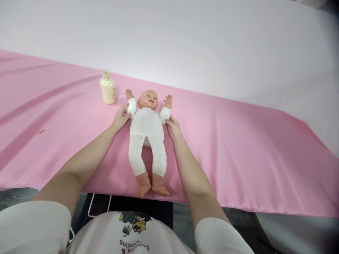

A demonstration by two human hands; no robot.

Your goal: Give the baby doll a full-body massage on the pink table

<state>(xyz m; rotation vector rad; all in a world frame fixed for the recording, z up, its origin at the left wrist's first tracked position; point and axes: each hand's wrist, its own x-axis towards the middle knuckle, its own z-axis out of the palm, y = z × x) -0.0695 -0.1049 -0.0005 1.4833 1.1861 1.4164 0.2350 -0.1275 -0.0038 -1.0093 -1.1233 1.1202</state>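
Note:
A baby doll (147, 123) with a white cloth body lies on its back, head toward the wall and feet at the table's front edge. Both its arms are bent upward beside the head. On the left of the picture, my left hand (121, 117) has its fingers and thumb around the doll's bent arm near the elbow. My right hand (173, 127) grips the other arm at the elbow, fingertips partly hidden by the white sleeve. The doll's back rests on the pink cloth (201, 148).
A cream-coloured pump bottle (108, 88) stands upright behind and left of the doll. A small brownish strip (42, 131) lies on the cloth at far left. The white wall (169, 42) rises behind the table. Beneath the front edge is a dark chair-like object (127, 203).

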